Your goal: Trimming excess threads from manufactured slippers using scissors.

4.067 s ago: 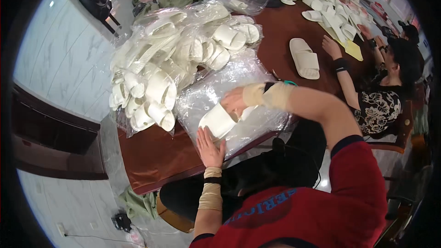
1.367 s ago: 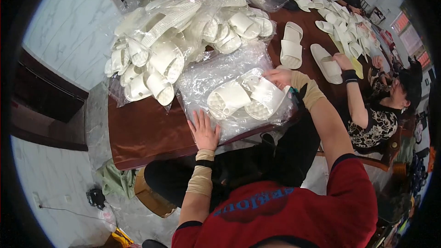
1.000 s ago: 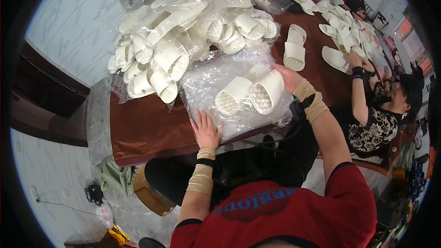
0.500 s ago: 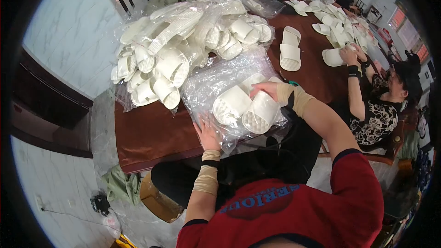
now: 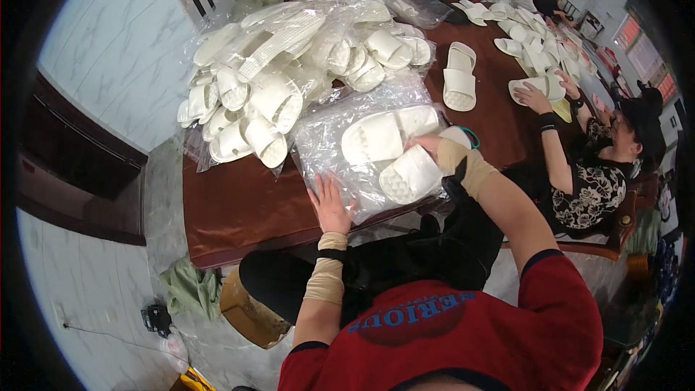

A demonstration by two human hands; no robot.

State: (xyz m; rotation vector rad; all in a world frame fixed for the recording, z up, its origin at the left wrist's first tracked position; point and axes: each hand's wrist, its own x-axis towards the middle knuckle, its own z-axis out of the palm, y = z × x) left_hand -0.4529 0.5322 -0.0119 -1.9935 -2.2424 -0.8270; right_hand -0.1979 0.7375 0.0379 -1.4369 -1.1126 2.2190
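Two white slippers lie on a stack of clear plastic bags (image 5: 316, 146) near the table's front edge. The farther slipper (image 5: 373, 139) is turned nearly sideways, its wide end to the left. My right hand (image 5: 428, 146) grips the nearer slipper (image 5: 409, 175) around its middle, behind the strap; the fingertips are partly hidden. My left hand (image 5: 331, 204) lies flat with spread fingers on the bags' front left edge, holding nothing. Both wrists have beige wraps. A green loop (image 5: 474, 136) shows beside my right wrist.
A big heap of bagged white slippers (image 5: 271, 98) covers the table's left side. One single slipper (image 5: 460, 78) lies on the brown tabletop (image 5: 239, 203). To the right, a co-worker (image 5: 594, 159) handles a slipper (image 5: 523, 91) beside another pile (image 5: 532, 43). More people sit farther back.
The farther slipper has turned from slanting to nearly sideways. My right hand and the nearer slipper have shifted slightly. My left hand stays flat on the bags. The co-worker's hands have moved apart.
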